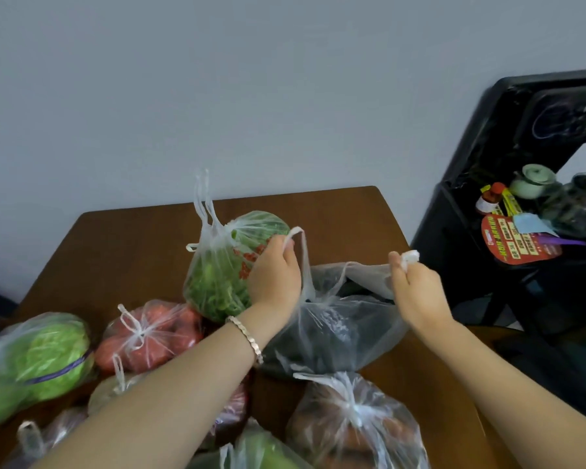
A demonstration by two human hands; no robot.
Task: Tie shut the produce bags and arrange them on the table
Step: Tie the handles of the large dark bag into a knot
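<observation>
Looks like a home here, an everyday dining corner.
Plain pale wall, a brown wooden bench standing by it and crowded with produce bags of greens and tomatoes; just beside it a black plastic stand carries a small green teapot, a red-capped bottle and a red printed leaflet.

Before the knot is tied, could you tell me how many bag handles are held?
2: a handle loop gripped by the left hand, a handle end pinched by the right hand, both from the dark-produce bag between them. None hidden.
</observation>
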